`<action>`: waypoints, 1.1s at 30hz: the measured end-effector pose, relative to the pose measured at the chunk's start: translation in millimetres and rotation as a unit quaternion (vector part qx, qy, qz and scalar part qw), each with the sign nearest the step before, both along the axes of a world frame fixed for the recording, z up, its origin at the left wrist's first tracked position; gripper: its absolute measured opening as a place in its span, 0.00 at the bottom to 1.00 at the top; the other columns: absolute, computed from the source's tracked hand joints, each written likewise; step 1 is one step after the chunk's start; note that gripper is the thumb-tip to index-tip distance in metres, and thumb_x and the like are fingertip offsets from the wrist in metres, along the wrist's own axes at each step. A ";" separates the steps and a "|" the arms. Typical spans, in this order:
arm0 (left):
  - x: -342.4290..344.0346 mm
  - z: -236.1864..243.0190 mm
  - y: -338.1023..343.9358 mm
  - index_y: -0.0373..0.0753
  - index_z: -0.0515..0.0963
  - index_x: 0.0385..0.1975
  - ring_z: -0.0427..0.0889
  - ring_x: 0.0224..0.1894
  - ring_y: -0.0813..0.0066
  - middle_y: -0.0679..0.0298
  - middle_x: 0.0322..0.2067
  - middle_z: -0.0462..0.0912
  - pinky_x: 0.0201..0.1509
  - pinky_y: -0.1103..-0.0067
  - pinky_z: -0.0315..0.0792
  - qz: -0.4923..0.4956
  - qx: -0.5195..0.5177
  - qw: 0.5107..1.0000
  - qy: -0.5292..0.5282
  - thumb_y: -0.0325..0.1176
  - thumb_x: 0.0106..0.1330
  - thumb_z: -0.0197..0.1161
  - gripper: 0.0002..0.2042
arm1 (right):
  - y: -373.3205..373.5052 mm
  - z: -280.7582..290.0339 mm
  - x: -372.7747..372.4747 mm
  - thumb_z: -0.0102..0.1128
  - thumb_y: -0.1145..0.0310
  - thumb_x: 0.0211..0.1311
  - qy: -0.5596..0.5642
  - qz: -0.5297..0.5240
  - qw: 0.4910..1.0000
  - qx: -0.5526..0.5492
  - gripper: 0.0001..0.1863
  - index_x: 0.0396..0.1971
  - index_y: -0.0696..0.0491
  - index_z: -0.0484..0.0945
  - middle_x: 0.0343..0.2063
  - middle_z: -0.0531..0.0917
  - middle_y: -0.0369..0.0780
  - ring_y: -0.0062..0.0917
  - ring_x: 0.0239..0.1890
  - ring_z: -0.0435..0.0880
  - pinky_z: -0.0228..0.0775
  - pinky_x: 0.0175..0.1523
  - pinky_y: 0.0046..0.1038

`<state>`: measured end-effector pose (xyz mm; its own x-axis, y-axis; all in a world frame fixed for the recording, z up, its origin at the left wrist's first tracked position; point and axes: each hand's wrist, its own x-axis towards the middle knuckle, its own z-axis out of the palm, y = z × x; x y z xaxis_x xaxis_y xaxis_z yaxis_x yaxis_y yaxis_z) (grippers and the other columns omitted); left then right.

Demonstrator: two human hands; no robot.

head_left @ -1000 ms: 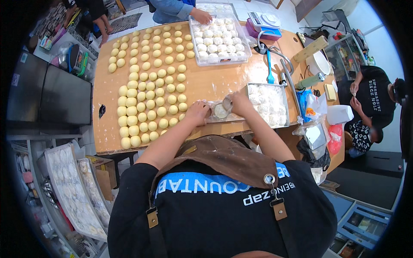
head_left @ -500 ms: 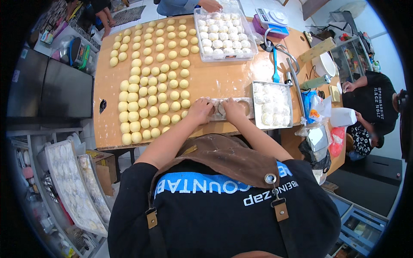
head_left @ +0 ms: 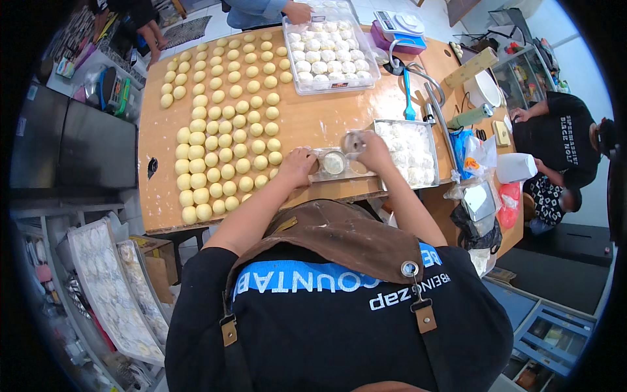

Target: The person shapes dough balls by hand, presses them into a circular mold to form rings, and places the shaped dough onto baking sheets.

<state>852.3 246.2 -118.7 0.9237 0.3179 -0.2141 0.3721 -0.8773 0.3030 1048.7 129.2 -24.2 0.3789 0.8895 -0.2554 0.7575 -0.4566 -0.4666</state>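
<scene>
left hand point(head_left: 299, 167) rests on the small clear tray's point(head_left: 330, 171) left edge at frame centre, fingers curled; right hand point(head_left: 373, 147) pinches a floured dough disc point(head_left: 354, 142) above it — yellow dough balls point(head_left: 222, 153) left on the surface point(head_left: 313, 121).

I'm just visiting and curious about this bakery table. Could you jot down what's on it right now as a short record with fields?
Surface: wooden table, dusted with flour
Left hand: resting at the left end of a small clear tray
Right hand: fingers on a round white dough disc above that tray
In small tray: one floured round piece
Left of hands: rows of yellow dough balls
Right of hands: metal tray of white floured balls
Far edge: clear box of pale balls, another person's hand beside it
</scene>
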 end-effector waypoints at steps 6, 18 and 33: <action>5.4 10.4 0.0 0.40 0.69 0.51 0.63 0.61 0.58 0.54 0.57 0.65 0.64 0.71 0.60 0.000 -0.027 0.999 0.017 0.40 0.39 0.73 0.34 | -51.3 -55.0 9.2 0.74 0.70 0.40 0.398 -0.267 0.857 0.187 0.37 0.54 0.58 0.68 0.46 0.78 0.46 0.32 0.51 0.77 0.70 0.52 0.31; 3.4 4.1 -1.4 0.40 0.68 0.52 0.66 0.59 0.58 0.53 0.55 0.67 0.62 0.70 0.63 0.004 -0.019 1.000 -0.003 0.40 0.36 0.73 0.37 | -71.9 -74.9 17.8 0.74 0.69 0.41 0.344 -0.260 0.889 0.155 0.39 0.56 0.58 0.66 0.50 0.74 0.50 0.36 0.53 0.75 0.70 0.54 0.32; 7.7 11.4 0.6 0.42 0.66 0.55 0.63 0.61 0.58 0.54 0.58 0.65 0.64 0.71 0.60 0.018 -0.038 0.998 0.036 0.40 0.37 0.74 0.39 | 1.5 -47.5 -26.5 0.64 0.69 0.45 -0.079 0.093 0.989 -0.077 0.26 0.49 0.51 0.73 0.45 0.75 0.46 0.37 0.50 0.76 0.72 0.49 0.36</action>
<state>860.0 246.7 -107.3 0.8934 0.3309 -0.3039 0.4261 -0.8384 0.3400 1022.2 130.8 -71.7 0.2580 0.9029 -0.3439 0.8935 -0.3584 -0.2705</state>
